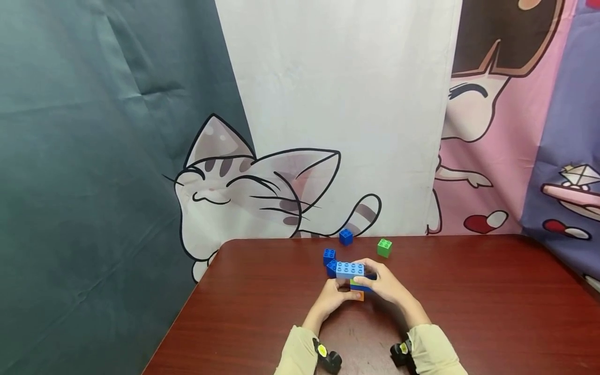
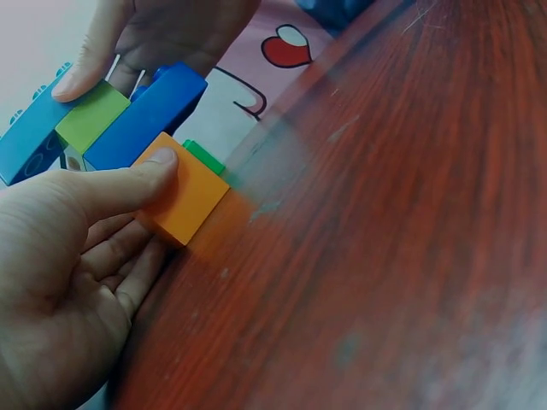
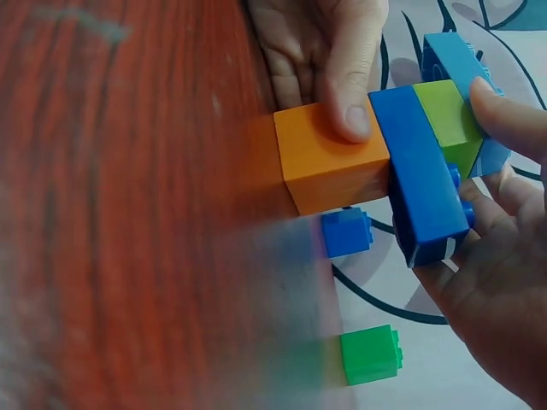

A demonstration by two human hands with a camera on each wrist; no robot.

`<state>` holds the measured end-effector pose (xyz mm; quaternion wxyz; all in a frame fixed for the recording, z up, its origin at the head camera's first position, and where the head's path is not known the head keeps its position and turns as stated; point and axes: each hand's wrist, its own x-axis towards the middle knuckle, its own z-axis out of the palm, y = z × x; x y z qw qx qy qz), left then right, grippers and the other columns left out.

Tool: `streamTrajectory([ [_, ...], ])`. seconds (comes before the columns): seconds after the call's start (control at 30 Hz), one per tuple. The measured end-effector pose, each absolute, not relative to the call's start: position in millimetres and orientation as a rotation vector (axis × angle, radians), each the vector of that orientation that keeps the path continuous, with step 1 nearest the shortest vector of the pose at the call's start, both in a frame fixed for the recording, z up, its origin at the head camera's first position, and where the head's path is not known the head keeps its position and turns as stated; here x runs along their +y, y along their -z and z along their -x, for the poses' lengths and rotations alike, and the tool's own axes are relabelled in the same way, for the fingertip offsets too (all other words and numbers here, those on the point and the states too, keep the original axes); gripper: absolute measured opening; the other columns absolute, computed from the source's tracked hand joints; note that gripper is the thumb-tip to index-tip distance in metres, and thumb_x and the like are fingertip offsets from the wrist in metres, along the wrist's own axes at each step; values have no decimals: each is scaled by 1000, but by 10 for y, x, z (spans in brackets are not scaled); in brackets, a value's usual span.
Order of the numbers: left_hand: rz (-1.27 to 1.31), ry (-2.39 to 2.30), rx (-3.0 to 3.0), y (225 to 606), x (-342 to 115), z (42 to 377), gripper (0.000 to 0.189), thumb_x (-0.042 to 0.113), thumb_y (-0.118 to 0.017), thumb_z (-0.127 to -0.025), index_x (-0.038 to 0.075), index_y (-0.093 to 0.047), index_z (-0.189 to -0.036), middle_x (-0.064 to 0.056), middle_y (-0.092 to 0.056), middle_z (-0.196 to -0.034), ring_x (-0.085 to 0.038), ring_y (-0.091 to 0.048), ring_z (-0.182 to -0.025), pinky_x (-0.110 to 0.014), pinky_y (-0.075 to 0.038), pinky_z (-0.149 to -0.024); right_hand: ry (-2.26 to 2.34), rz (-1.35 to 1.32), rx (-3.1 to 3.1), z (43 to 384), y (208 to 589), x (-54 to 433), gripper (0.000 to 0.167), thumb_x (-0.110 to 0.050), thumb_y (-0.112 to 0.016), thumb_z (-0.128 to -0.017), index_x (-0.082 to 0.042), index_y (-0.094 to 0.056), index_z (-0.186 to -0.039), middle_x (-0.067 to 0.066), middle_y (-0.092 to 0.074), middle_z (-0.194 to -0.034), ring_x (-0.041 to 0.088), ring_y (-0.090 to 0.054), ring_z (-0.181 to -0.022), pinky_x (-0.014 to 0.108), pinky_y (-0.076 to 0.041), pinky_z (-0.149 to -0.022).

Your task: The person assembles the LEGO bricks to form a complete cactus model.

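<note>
A stack of toy building bricks stands on the table between both hands. Its lowest piece is an orange block (image 3: 329, 162); above it come a long dark blue brick (image 3: 419, 171), a lime green brick (image 2: 96, 114) and, on top, a long light blue brick (image 1: 350, 270) with its studs up. My left hand (image 1: 329, 298) grips the orange block, thumb flat on its near face. With thumb and fingers, my right hand (image 1: 388, 284) holds the light blue brick, the thumb tip at its seam with the lime one. Part of the stack is hidden by the hands.
Beyond the stack lie loose bricks: a blue one (image 1: 346, 237) at the far table edge, a green one (image 1: 384, 248) to its right, and two more blue ones (image 1: 329, 255) left of the stack. A printed cloth backdrop (image 1: 347, 104) hangs behind the brown table (image 1: 234, 312).
</note>
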<state>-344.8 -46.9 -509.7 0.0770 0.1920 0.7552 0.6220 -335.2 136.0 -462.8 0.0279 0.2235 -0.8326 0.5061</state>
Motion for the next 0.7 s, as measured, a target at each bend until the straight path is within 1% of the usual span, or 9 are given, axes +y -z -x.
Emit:
streamTrajectory([
  [0.1, -589, -1862, 2270, 5095, -484, 3462, 40, 10, -74, -86, 5, -64, -124, -14, -70, -116, -19, -69, -100, -33, -57, -91, -1582, -698, -2547, 3356, 4626, 1345, 36, -20, -66, -92, -3, -60, -123, 14, -67, -113, 22, -60, -102, 25, -50, -88],
  [0.27, -608, -1871, 2266, 5076, -490, 3475, 39, 10, -73, -86, 5, -64, -124, -15, -70, -117, -23, -69, -103, -33, -57, -90, -1614, -688, -2514, 3381, 4643, 1344, 37, -21, -68, -91, -3, -61, -123, 15, -68, -112, 18, -60, -99, 23, -49, -87],
  [0.37, -600, -1863, 2271, 5070, -482, 3469, 40, 12, -74, -86, 6, -64, -124, -14, -70, -117, -24, -69, -104, -33, -57, -90, -1631, -663, -2522, 3388, 4669, 1358, 38, -21, -68, -91, -4, -61, -124, 15, -68, -113, 15, -60, -98, 21, -49, -86],
  [0.53, -591, -1858, 2272, 5088, -479, 3450, 41, 12, -74, -85, 6, -64, -124, -13, -70, -117, -20, -69, -103, -33, -56, -91, -1645, -631, -2535, 3381, 4707, 1368, 39, -24, -69, -90, -6, -61, -125, 14, -68, -115, 12, -59, -98, 21, -49, -86],
  [0.7, -606, -1865, 2275, 5114, -494, 3463, 40, 11, -74, -85, 6, -64, -124, -14, -71, -115, -16, -70, -101, -30, -57, -90, -1670, -631, -2528, 3373, 4726, 1361, 40, -24, -69, -90, -6, -60, -125, 14, -67, -116, 12, -59, -98, 21, -49, -86],
])
